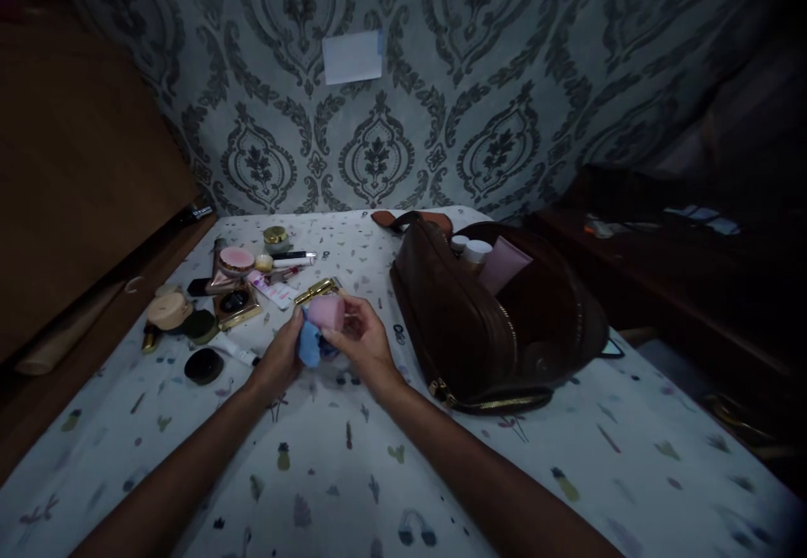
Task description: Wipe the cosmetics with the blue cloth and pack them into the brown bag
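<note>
Both hands meet over the middle of the white bed sheet with small coloured prints (353, 474). The right hand (366, 341) pinches a small pink rounded object (326, 312), perhaps a make-up sponge, between the thumb and the fingertips. It is held a little above the sheet, and its upper side is free and turned toward the camera. The left hand (281, 356) is closed around a crumpled light blue cloth (308, 346) and presses it against the lower side of the pink object, so the two things touch. I think the grip with the fingertips leaves most of the pink surface open to the cloth. Just to the right lies a dark brown leather bag (441, 306) with its zip open wide. Its mouth faces the hands, so the inside is easy to reach; a pale pink tube (503, 264) and a white-capped bottle (477, 250) stand inside it. To the left, many cosmetics are spread flat on the sheet: a gold tube (317, 290) just behind the hands, a round pink compact (236, 259), a beige round jar (169, 309) and a black round lid (203, 365). They lie separately, probably so that each one can be seen.
</note>
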The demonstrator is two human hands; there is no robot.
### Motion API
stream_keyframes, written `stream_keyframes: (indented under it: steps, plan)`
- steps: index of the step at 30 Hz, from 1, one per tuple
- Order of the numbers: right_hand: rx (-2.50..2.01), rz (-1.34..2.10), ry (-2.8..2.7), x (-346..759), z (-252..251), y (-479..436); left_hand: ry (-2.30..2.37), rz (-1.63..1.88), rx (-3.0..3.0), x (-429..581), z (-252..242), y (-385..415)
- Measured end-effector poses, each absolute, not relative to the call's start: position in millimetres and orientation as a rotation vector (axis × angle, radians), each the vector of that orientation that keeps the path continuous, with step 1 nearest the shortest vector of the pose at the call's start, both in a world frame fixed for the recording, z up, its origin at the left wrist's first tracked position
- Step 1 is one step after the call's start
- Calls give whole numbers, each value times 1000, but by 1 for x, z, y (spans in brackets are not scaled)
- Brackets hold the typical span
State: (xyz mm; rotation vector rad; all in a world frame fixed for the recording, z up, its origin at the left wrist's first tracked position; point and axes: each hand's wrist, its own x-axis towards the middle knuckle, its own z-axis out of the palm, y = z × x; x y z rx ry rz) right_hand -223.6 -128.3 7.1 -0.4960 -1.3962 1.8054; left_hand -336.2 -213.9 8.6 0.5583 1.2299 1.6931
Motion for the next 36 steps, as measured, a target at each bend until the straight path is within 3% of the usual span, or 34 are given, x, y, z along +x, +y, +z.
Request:
stream_keyframes:
  steps: [6, 12, 17, 23, 28, 36]
  plan:
    - [-495, 1438, -1666, -219, 10, -131, 1310, 1631, 550, -334, 12, -218]
    - [-495, 1400, -1669, -220, 9, -135, 1526, 1520, 648, -330, 20, -222]
    - [-611, 1171, -1800, -220, 5, -135, 1957, 1564, 1100, -333, 25, -228]
    - [-596, 814, -2189, -214, 3, -139, 2075, 1220, 1685, -332, 25, -232]
    - [-634, 668, -2363, -209, 10, -143, 2144, 1080, 1677, -336, 26, -234]
    - [-491, 346, -2558, -205, 22, -152, 2218, 1183, 1418, -344, 28, -234]
